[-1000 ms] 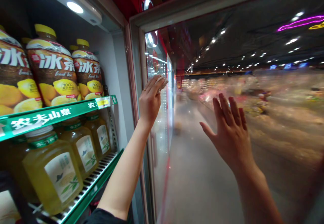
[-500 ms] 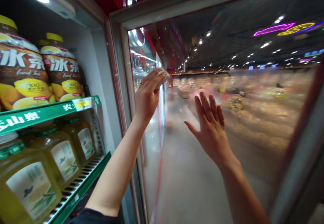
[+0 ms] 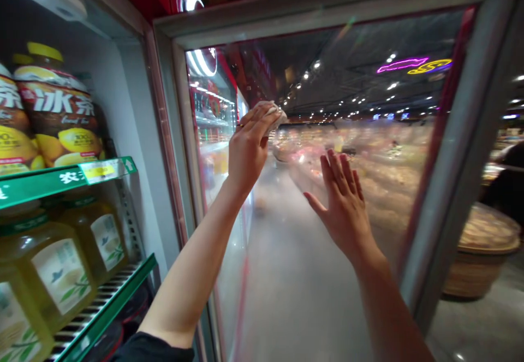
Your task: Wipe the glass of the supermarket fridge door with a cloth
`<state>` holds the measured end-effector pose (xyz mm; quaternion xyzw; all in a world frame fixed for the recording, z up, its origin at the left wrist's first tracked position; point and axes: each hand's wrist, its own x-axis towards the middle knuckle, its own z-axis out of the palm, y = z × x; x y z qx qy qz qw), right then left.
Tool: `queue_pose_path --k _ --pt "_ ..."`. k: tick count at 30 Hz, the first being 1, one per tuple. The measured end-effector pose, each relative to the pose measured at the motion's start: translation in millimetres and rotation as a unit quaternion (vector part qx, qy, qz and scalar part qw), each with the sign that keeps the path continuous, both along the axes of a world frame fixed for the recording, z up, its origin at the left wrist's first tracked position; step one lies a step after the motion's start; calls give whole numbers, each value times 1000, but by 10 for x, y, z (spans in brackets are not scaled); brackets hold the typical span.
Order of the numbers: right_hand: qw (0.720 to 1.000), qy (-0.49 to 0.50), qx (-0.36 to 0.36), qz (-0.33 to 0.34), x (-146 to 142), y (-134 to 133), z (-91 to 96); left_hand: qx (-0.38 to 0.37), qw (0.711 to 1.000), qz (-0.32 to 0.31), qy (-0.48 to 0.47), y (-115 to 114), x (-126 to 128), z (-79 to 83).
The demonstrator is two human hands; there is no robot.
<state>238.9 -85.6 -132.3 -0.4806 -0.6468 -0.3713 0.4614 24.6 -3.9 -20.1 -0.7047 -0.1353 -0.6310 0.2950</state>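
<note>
Glass fridge door (image 3: 311, 274) is standing open, swung out to the right of the shelves, and the person is reaching up to it with both arms. The left hand (image 3: 249, 149) is holding a small pale cloth (image 3: 273, 117) bunched in its fingers, and it is pressing the cloth on the glass up high. A ring (image 3: 240, 125) is sitting on one finger of that hand. The right hand (image 3: 339, 203) is open wide with its fingers spread, holding nothing, and it is resting flat against the glass, near the left hand. Inside the fridge, big iced tea bottles (image 3: 57, 116) with yellow caps are standing on a green shelf (image 3: 61, 179). Below them, yellow-green bottles (image 3: 61, 274) are standing on a wire shelf (image 3: 102, 307). Past the door's gray frame (image 3: 450, 160), a woven basket (image 3: 477, 269) is sitting on the shop floor (image 3: 478, 329).
</note>
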Motion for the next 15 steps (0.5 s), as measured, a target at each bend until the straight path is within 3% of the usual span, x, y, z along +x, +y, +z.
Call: queue_pose_path --k 3,6,10,13,15 --pt "1000 -4 -8 -4 35 62 7 -6 999 -19 44 -77 214 -24" --pt "1000 -4 -12 2 48 66 16 1 997 -23 69 -118 247 -74" --pt "999 -21 -7 28 117 -8 19 3 1000 -15 27 -35 229 71" --pt "1000 -19 0 12 247 -87 1 -2 999 -29 28 -14 409 153" --pt "1000 -11 13 -14 358 -136 -17 -4 998 -36 55 -54 569 107"
